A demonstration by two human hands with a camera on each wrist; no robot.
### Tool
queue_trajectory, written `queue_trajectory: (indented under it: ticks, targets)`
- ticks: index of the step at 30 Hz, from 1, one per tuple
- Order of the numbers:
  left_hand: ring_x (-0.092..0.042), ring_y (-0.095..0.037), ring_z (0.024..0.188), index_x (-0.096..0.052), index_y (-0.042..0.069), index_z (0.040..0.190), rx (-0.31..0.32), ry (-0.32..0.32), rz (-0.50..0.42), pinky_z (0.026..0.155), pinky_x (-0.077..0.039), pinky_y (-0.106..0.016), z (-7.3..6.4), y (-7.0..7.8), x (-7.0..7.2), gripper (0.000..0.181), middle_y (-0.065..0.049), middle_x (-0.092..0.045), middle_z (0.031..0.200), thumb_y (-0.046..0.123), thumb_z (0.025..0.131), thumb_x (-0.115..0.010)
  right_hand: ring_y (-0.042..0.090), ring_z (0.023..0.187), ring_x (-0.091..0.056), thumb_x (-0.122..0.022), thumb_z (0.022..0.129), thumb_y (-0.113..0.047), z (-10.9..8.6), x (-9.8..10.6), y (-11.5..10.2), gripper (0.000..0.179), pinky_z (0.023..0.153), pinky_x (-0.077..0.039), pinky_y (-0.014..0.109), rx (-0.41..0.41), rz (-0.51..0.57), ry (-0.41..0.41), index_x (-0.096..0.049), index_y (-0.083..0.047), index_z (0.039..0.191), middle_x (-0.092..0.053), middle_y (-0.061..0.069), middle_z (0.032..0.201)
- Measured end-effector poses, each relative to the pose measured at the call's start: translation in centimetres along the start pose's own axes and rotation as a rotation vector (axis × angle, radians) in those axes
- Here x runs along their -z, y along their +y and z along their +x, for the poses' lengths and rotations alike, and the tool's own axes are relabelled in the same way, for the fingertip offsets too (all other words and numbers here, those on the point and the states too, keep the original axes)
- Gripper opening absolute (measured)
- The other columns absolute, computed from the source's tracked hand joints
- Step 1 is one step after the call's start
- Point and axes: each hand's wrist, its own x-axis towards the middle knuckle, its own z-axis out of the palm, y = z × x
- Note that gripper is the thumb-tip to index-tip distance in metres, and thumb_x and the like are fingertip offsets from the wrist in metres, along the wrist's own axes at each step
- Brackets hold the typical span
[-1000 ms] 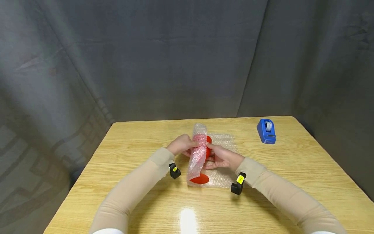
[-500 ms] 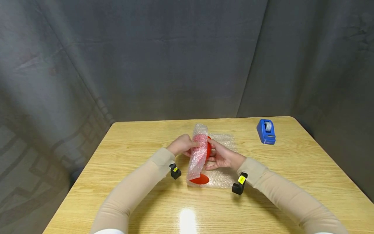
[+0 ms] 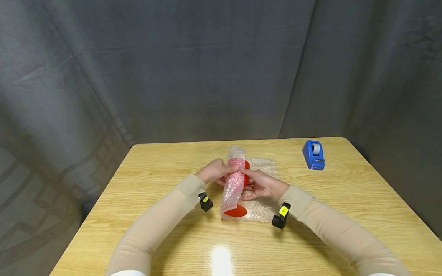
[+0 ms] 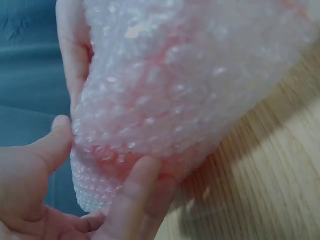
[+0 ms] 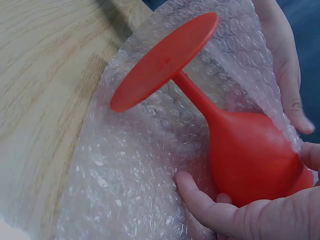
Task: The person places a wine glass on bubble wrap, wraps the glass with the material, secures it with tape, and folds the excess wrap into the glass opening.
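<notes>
A red wine goblet (image 5: 250,155) lies on its side on a sheet of bubble wrap (image 3: 260,209), its round foot (image 3: 236,211) toward the near edge. The sheet's left part is folded up over the bowl. My left hand (image 3: 217,170) grips the folded wrap from the left, thumb on top and fingers against its outer side in the left wrist view. On the other side, my right hand (image 3: 260,184) holds the goblet's bowl through its curled fingers, thumb at the wrap's edge. In the right wrist view the stem and foot show bare of wrap above.
A blue tape dispenser (image 3: 313,155) with a roll of clear tape stands at the back right of the wooden table (image 3: 165,161). Grey curtains (image 3: 207,76) hang behind the table and at both sides. The flat part of the wrap spreads to the right, under the right hand.
The right thumb has moved slightly left onto the edge of the folded wrap, close to the left thumb. The left hand and the goblet stay nearly where they were.
</notes>
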Motion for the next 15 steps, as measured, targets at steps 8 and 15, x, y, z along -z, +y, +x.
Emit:
queue_trajectory:
  ticks: [8,15]
  targets:
    - [-0.067,-0.020,0.075,-0.051,-0.011,0.117,0.150,-0.102,-0.284,0.077,-0.060,-0.033,0.6,-0.9,1.4,0.052,-0.014,-0.065,0.091,0.037,0.097,-0.058,0.028,0.103,-0.048,-0.046,0.101,-0.041,0.1,-0.2,0.0,0.049,0.098,-0.044,0.064,0.003,0.002,0.006,-0.036,-0.001,0.127,-0.040,0.018,0.116]
    - [-0.063,-0.018,0.076,-0.056,-0.006,0.106,0.229,-0.071,-0.422,0.073,-0.060,-0.026,1.0,-1.9,1.0,0.034,-0.011,-0.061,0.090,0.024,0.093,-0.066,0.028,0.103,-0.048,-0.046,0.101,-0.041,0.1,-0.2,0.1,0.049,0.097,-0.045,0.063,0.000,-0.003,0.010,-0.037,0.000,0.127,-0.041,0.018,0.115]
